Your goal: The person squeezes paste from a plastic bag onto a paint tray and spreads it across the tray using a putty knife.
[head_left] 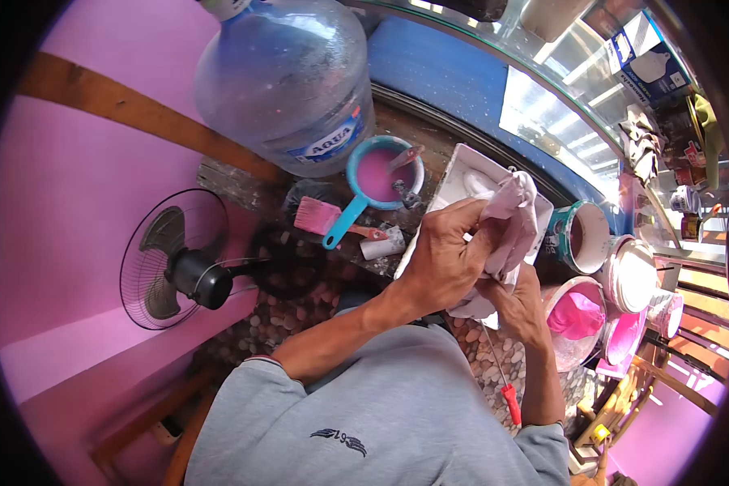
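Both hands are closed on a crumpled pale pink cloth (513, 212) above a white paint tray (459, 166). My left hand (449, 255) grips its near side with bent fingers. Lower down, my right hand (517, 304) pinches the bottom of the bundle. Beneath the hands hangs a thin metal rod with a red handle (510, 405); its upper end is hidden, so I cannot tell what it joins. To the left of the tray, a blue dipper (350, 219) holds pink paint and a brush. A wide brush with pink bristles (317, 215) lies beside it.
A large water jug (287, 89) stands on the dark wooden bench (243, 182). Several paint buckets (571, 296) crowd the right side, some with pink inside. A black fan (202, 283) is at left. A glass case (535, 61) runs along the back.
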The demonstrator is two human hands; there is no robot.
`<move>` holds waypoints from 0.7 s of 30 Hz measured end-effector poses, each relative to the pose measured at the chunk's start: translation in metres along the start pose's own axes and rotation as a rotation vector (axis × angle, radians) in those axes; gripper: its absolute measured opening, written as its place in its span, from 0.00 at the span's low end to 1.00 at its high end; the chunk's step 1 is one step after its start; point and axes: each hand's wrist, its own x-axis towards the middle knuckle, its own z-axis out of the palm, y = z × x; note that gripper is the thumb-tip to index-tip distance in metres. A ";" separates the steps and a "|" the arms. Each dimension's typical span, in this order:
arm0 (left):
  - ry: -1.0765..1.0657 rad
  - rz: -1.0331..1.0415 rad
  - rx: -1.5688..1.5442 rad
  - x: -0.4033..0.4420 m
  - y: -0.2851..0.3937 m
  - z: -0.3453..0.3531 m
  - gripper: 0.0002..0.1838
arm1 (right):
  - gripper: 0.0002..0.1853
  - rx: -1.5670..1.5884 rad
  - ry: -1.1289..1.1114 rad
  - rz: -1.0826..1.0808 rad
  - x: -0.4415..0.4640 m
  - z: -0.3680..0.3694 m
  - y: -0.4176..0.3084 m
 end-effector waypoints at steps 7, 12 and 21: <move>0.217 -0.020 -0.146 -0.051 0.054 -0.069 0.13 | 0.18 0.094 -0.189 -0.157 0.013 0.072 -0.047; 0.435 0.147 -0.123 -0.092 0.078 -0.134 0.11 | 0.33 -0.099 -0.165 -0.523 0.030 0.134 -0.051; 0.821 0.147 -0.035 -0.122 0.089 -0.301 0.15 | 0.18 0.269 -0.027 -0.138 0.002 0.120 0.035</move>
